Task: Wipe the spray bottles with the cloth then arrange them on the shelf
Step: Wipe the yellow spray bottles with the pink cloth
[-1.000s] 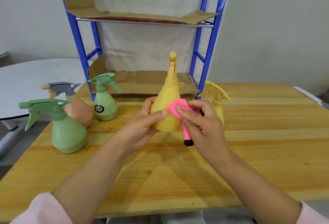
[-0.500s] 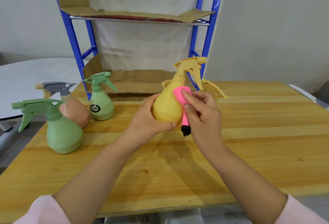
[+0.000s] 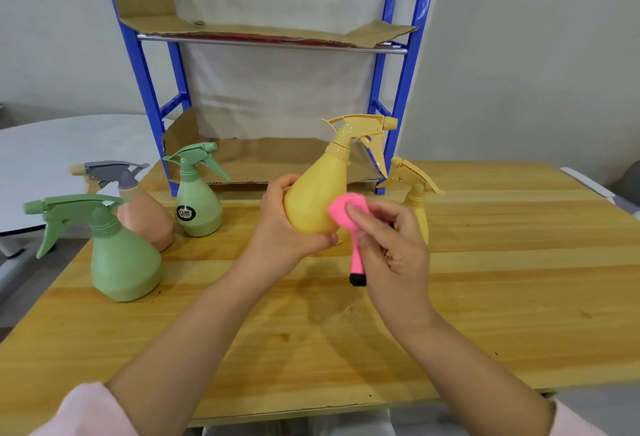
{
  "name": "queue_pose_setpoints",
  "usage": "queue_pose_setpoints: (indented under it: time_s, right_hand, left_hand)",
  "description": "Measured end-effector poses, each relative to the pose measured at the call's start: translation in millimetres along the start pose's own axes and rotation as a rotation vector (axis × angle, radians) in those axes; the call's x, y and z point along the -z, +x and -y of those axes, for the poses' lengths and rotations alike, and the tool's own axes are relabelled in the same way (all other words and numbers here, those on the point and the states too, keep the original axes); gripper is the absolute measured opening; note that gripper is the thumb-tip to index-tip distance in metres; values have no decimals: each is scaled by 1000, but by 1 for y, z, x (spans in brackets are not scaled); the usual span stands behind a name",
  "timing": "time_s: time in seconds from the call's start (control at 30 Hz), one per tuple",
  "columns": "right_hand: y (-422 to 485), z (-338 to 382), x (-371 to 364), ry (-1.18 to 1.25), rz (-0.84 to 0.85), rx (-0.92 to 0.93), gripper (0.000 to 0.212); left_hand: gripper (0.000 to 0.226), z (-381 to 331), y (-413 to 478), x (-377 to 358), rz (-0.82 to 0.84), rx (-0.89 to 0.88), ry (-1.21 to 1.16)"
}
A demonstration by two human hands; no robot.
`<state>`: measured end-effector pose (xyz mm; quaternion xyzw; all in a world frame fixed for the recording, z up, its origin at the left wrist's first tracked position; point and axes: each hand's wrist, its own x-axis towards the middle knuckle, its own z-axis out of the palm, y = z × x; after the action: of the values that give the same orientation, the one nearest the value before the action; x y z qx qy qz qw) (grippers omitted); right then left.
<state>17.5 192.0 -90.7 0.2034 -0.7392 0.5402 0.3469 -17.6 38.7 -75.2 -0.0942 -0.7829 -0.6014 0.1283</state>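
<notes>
My left hand (image 3: 282, 227) grips the base of a large yellow spray bottle (image 3: 318, 193), held tilted above the wooden table with its nozzle pointing right. My right hand (image 3: 391, 245) pinches a pink cloth (image 3: 344, 212) and presses it against the bottle's lower right side; a pink strip with a black end hangs below my fingers. A smaller yellow bottle (image 3: 417, 193) stands behind my right hand. At the left stand a large green bottle (image 3: 121, 255), a peach bottle with a grey trigger (image 3: 145, 213) and a small green bottle (image 3: 197, 200).
A blue metal shelf (image 3: 401, 89) with cardboard liners stands at the back of the wooden table (image 3: 485, 279); its lower level (image 3: 270, 161) holds no bottles. A white round table (image 3: 52, 158) sits at the left. A pale edge shows at the far right.
The yellow bottle was turned from nozzle facing me to nozzle pointing right and tilted further. My right hand moved the pink cloth down across its right side.
</notes>
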Motion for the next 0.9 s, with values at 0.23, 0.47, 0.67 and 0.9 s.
queue_pose_setpoints:
  time_s: [0.23,0.47,0.67,0.9]
  right_hand:
    - [35,14,0,-248,-173,141,36]
    - [39,7,2,-124,-71,2,40]
    - [25,-2,5,-112,11,88,39]
    - [1,-11,5,-143,104,168,32]
  left_hand:
    - [97,-2,-4,-10,-38,-134,79]
    - [106,-1,-10,-7,116,-184,149]
    - [106,-4,-6,-1,25,-222,177]
    - [102,0,-4,0,-27,-274,181]
